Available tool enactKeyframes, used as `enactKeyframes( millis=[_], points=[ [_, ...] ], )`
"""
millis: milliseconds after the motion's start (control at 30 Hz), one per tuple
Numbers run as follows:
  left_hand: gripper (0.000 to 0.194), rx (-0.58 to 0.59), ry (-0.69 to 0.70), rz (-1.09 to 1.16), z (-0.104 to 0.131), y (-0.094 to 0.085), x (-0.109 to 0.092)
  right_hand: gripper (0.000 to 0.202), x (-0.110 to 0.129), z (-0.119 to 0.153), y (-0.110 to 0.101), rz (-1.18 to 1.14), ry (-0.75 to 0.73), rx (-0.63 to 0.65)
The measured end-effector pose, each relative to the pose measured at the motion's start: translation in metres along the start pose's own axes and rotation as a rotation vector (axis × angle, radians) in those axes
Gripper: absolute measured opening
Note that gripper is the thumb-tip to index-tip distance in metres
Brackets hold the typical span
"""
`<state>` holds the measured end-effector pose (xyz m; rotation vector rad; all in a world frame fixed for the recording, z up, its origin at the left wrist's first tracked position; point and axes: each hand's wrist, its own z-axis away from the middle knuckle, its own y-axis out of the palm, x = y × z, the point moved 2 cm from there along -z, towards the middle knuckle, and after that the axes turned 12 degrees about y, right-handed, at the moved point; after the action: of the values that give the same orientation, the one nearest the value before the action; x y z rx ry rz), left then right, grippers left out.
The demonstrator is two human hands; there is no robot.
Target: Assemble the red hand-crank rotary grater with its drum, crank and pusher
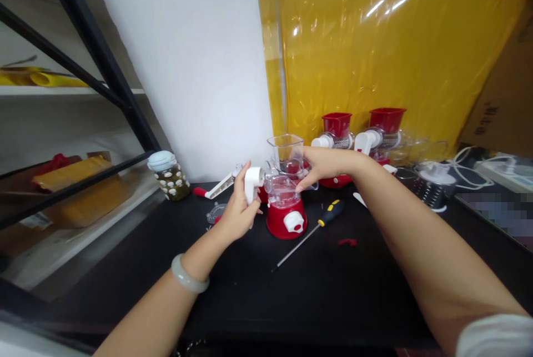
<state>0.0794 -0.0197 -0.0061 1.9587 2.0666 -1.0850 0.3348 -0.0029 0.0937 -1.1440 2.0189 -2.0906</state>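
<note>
Because a crank goes on from the side, it makes sense that in the head view the two hands work from opposite sides of the tabletop rotary grater [285, 197], which stands upright on the black table [258, 301], near the middle of the view. The right hand [320, 164] reaches round from its own side and grips the clear housing, thumb on the near face, probably to steady the body; its other fingertips are partly hidden. The left hand [240, 210] is closed around a white crank arm [251, 184], whose round hub is turned toward the housing's open end, seemingly to line the two up. Whether hub and housing touch, I cannot tell.

Just in front lies a screwdriver [332, 211], handle toward the right arm, presumably set down within easy reach. Near the left hand, a crank with a red knob [214, 186] and a clear plastic ring [216, 212] rest on the table, perhaps parts for similar units. Two graters with red hoppers [337, 124] [387, 119] stand farther back by the yellow sheeting [400, 40], likely out of the way.

As for looks, the grater has a flared, glossy red base with a white knob [293, 222] on its front, a transparent body above, and a squarish, see-through feed chute at the top.
</note>
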Motion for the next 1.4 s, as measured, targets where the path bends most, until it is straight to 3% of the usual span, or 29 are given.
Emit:
enactKeyframes(
  millis=[133,667,1000,1233,1400],
  points=[
    [0.087,-0.015,-0.119,0.104,0.002,0.0,0.004,0.064,0.001,0.001,-0.001,0.012,0.011,0.001],
    [0.087,-0.005,-0.116,0.068,0.002,0.001,-0.001,0.06,0.005,0.003,-0.002,-0.008,0.013,0.029],
    [0.081,-0.136,-0.216,0.301,0.001,0.003,0.008,0.062,0.004,0.002,-0.001,0.007,0.019,0.033],
    [0.07,-0.227,-0.062,0.455,-0.005,-0.005,-0.005,0.072,-0.001,0.003,-0.007,0.068,0.071,0.029],
    [0.057,-0.2,0.01,0.429,-0.003,-0.005,-0.015,0.091,-0.001,0.018,-0.02,0.147,0.19,-0.1]
  ],
)
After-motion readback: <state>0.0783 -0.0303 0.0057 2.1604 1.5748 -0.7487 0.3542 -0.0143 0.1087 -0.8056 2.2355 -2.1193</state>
